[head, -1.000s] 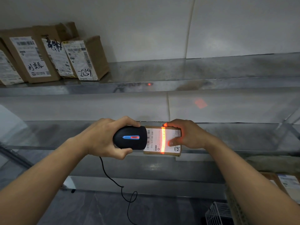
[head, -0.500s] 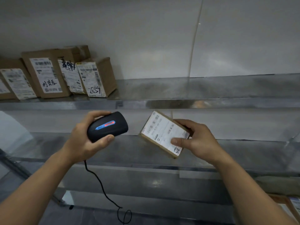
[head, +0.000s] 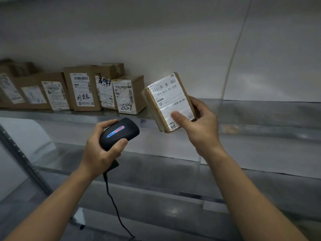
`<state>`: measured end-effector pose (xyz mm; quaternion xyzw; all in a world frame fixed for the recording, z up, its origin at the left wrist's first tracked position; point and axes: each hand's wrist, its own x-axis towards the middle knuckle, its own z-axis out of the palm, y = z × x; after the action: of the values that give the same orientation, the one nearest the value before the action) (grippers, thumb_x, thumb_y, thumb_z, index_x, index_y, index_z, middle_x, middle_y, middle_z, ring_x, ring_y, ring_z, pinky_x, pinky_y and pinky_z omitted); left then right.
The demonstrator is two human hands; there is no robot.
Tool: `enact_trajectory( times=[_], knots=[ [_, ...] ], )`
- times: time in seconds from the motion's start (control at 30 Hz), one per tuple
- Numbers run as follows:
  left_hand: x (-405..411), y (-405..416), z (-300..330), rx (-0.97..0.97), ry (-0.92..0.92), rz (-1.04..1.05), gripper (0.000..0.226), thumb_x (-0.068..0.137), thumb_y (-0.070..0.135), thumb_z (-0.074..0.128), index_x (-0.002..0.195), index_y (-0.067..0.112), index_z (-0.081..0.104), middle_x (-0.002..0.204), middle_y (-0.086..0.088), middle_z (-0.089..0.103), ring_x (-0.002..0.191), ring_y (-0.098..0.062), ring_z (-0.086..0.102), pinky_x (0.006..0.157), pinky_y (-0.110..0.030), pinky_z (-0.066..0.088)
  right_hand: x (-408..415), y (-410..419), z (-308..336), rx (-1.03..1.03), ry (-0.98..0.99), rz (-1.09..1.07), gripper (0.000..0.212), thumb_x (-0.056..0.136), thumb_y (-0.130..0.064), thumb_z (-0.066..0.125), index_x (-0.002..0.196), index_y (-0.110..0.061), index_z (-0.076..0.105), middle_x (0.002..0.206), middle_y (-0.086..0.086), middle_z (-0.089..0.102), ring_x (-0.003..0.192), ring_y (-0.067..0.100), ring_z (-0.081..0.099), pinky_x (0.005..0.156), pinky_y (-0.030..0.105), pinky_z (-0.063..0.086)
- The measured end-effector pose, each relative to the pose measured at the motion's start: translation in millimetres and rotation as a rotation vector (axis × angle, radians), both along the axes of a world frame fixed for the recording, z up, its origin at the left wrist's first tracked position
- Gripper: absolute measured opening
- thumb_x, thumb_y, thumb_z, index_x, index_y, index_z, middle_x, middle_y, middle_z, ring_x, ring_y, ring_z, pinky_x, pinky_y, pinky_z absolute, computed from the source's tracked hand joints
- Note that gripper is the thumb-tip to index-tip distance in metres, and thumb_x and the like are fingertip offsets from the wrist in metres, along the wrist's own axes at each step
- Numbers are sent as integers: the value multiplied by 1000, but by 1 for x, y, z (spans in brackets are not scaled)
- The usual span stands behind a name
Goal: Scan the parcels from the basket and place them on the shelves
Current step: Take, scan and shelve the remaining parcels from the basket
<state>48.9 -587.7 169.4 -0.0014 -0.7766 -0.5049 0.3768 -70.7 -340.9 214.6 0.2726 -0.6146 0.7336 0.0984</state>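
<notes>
The right hand (head: 199, 126) grips the parcel (head: 169, 101) at its 11 o'clock, while the left hand (head: 102, 146) clasps the scanner (head: 119, 132).

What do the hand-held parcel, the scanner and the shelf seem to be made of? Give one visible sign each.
Parcel: brown cardboard, apparently under glossy clear tape; its white label shines.
Scanner: likely matte black plastic, smooth and moulded.
Shelf: grey sheet metal, dully reflective.

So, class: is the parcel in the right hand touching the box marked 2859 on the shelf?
Cannot tell. In the head view the parcel edge meets the 2859 box, with no plain gap or contact.
</notes>
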Motion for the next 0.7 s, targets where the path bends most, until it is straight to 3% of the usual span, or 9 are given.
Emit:
enact_trajectory(
  times=[0.2, 0.37, 0.47, 0.57, 0.7],
  knots=[
    [-2, -7, -2, 50, 12, 37, 52, 68, 51, 77, 117, 50, 60, 97, -19, 68, 56, -19, 65, 49, -27, 53, -20, -49, 13, -74, 38, -218, 44, 80, -24, 88, 106, -44, 60, 113, -10, 72, 101, 6, 70, 81, 26, 60],
    [-4, -15, -16, 35, 3, 119, 56, 67, 58, 77, 119, 50, 58, 94, 13, 70, 65, -17, 69, 59, -26, 56, -38, -82, 12, -9, 75, -312, 44, 80, -27, 87, 93, -52, 53, 109, -14, 65, 104, 8, 64, 86, 31, 58],
    [-5, -18, -21, 10, 3, 126, 57, 67, 58, 76, 120, 50, 56, 97, 23, 69, 77, -10, 71, 67, -26, 57, -50, -101, 3, 43, 75, -335, 45, 82, -23, 85, 100, -45, 51, 108, -17, 55, 107, 9, 57, 87, 20, 51],
    [-4, -17, -18, -81, 6, 117, 62, 67, 56, 75, 123, 42, 54, 106, 18, 68, 89, -1, 70, 69, -10, 52, -63, -115, -9, 125, 66, -384, 48, 82, -22, 85, 121, -21, 56, 116, -8, 51, 111, 10, 52, 86, 8, 40],
    [-6, -24, -19, -102, 1, 99, 68, 68, 56, 75, 128, 35, 53, 113, 13, 67, 93, -2, 71, 70, -11, 53, -74, -123, -20, 254, 88, -419, 52, 83, -20, 83, 124, -10, 54, 119, 0, 50, 110, 11, 46, 82, 6, 34]
  ],
)
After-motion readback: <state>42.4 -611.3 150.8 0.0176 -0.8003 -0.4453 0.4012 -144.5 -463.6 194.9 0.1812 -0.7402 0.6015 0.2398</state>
